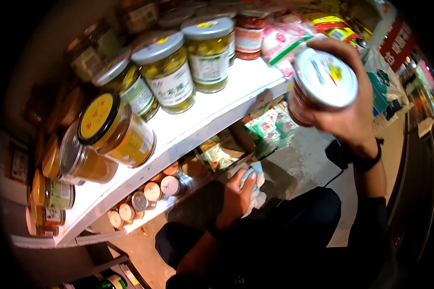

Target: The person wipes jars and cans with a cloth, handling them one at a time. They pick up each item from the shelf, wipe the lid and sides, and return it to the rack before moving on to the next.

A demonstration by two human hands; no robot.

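My right hand [345, 113] is wrapped round a glass jar [325, 79] with a silvery white lid and reddish contents, held tilted off the right end of the shelf. Lower down, near my knees, my left hand [236, 195] is closed on a pale blue and white cloth [256, 188]. On the white shelf [231, 98] stand jars of green pickled peppers [169, 79] with silver lids. Closer to me are a honey-coloured jar [123, 132] with a yellow and black lid and a clear-lidded jar [89, 156] of amber contents.
Red-filled jars [250, 36] and plastic food packets [289, 41] sit at the shelf's far end. On the lower shelf are several small lidded jars [153, 191], a box of packets [222, 149] and green sachets [272, 127]. The shelf's front edge [188, 139] runs between my hands and the jars.
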